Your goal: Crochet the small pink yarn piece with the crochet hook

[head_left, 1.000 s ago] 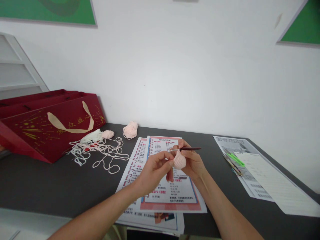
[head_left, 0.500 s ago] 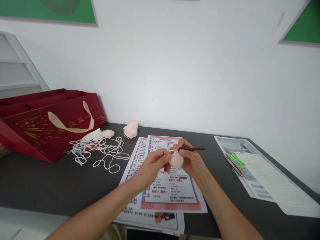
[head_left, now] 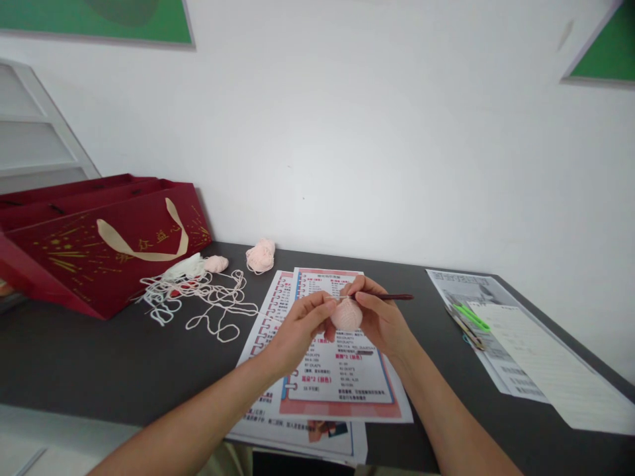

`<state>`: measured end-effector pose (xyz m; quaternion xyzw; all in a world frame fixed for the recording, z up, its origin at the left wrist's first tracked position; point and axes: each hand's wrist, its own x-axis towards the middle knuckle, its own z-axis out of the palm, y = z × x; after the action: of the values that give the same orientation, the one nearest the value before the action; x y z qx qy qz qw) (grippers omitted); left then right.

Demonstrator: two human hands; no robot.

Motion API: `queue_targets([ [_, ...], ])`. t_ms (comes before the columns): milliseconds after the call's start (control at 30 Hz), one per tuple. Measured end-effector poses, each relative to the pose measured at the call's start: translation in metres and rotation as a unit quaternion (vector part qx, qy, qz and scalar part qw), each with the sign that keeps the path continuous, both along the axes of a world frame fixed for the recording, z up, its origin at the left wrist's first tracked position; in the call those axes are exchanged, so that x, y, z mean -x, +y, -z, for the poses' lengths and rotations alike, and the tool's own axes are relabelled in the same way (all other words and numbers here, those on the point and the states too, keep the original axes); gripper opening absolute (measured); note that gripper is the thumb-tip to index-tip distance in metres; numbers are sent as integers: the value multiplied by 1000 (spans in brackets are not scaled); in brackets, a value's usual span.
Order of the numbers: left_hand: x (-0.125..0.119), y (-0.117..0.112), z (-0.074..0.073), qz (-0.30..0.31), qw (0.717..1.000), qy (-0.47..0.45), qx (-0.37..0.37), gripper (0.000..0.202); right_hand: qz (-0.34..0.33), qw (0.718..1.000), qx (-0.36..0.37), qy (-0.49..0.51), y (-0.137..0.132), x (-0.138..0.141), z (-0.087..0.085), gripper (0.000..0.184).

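Note:
Over the printed sheets, my left hand [head_left: 310, 320] pinches the edge of a small pale pink crochet piece [head_left: 346, 315], rounded like a cup. Wrapped round a crochet hook [head_left: 389, 297] with a dark red handle is my right hand [head_left: 381, 317]; the handle points right. The hook's thin shaft meets the top edge of the piece near my left thumb, and its tip is too small to make out. Loose pale yarn [head_left: 223, 301] lies in loops on the table to the left, one strand running toward my left hand.
A red gift bag [head_left: 109, 244] lies at the left, with a pale pink yarn ball [head_left: 260, 256] beyond the loops. Printed pattern sheets [head_left: 342, 390] lie under my hands. At the right are a lined paper [head_left: 540, 357], a bright green tool [head_left: 471, 317] and slim tools beside it.
The crochet piece has tilted and shifted slightly left and up in my fingers. The hook handle has moved a little to the right and lies flatter. Both hands keep their grip.

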<state>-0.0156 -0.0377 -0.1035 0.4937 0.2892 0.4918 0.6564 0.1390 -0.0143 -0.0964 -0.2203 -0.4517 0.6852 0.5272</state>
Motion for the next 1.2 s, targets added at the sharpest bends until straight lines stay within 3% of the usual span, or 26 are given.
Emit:
queue_targets([
  [200, -1, 1, 1, -15, 999, 46, -9, 23, 32, 996, -37, -77, 2, -1, 0, 10],
  [367, -6, -2, 10, -15, 998, 55, -10, 28, 22, 971, -105, -212, 7, -14, -4, 14],
  [500, -11, -5, 16, -18, 998, 54, 22, 32, -30, 965, -53, -256, 5, -23, -7, 18],
  [733, -15, -9, 21, 9, 996, 18, 85, 29, -37, 982, 51, -179, 0, -33, 9, 22],
  [867, -12, -9, 20, -45, 992, 114, 32, 29, -23, 992, 76, -100, 1, -40, 20, 22],
  [933, -9, -9, 20, -8, 983, 183, 5, 37, -22, 994, 81, -65, 2, -43, 22, 23],
  [1100, 1, -16, 23, 246, 932, 265, -29, 25, -26, 996, 84, -15, -1, -52, 23, 25],
  [1200, 15, -22, 19, 239, 908, 323, -118, 27, -47, 995, 86, -20, -1, -56, 25, 24],
])
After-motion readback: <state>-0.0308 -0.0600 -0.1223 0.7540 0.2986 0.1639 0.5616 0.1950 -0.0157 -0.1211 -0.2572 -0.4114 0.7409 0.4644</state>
